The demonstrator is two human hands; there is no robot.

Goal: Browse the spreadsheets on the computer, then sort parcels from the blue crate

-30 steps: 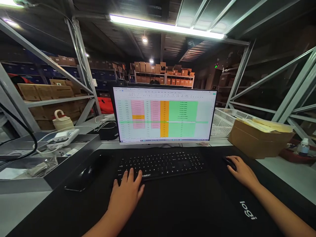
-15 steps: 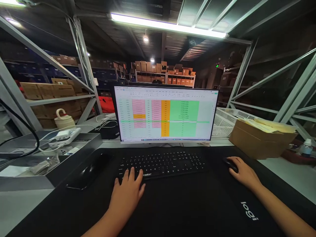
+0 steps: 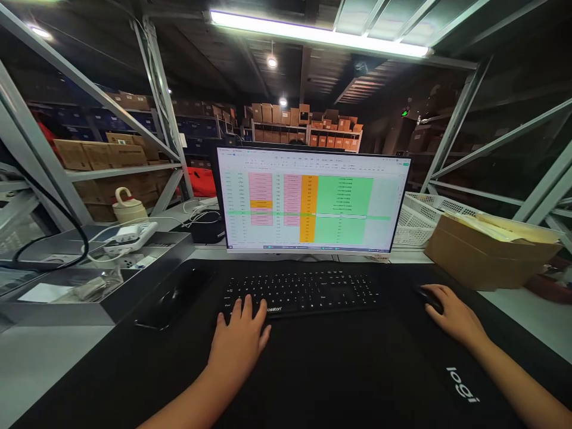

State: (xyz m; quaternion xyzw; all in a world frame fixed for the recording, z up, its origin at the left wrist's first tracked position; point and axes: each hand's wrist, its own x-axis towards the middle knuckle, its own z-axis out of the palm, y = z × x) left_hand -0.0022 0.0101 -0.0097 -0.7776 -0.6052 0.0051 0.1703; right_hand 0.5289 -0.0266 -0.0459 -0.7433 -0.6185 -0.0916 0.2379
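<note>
My left hand (image 3: 238, 342) rests palm down at the lower left of a black keyboard (image 3: 304, 293), its fingers spread over the keys. Over a black computer mouse (image 3: 431, 300) to the right of the keyboard, my right hand (image 3: 456, 316) is curved, thumb along the near side; part of the mouse is hidden under it. Both hands lie on a large black desk mat (image 3: 339, 369) with a white "logi" mark. Behind the keyboard stands a monitor (image 3: 342, 229) with a spreadsheet in pink, orange and green columns, one row highlighted.
A glossy black object (image 3: 172, 304) lies on the mat's left. Beyond it, a grey tray (image 3: 147, 266) holds a power strip (image 3: 134, 239), cables and plastic bags. On the right are a cardboard box (image 3: 478, 253) of papers and white baskets (image 3: 413, 223). Metal racks with cartons stand behind.
The camera view has shifted slightly, so the whole scene sits a little further right. Both hands keep their places on the keyboard and the mouse, and the same spreadsheet row stays highlighted.
</note>
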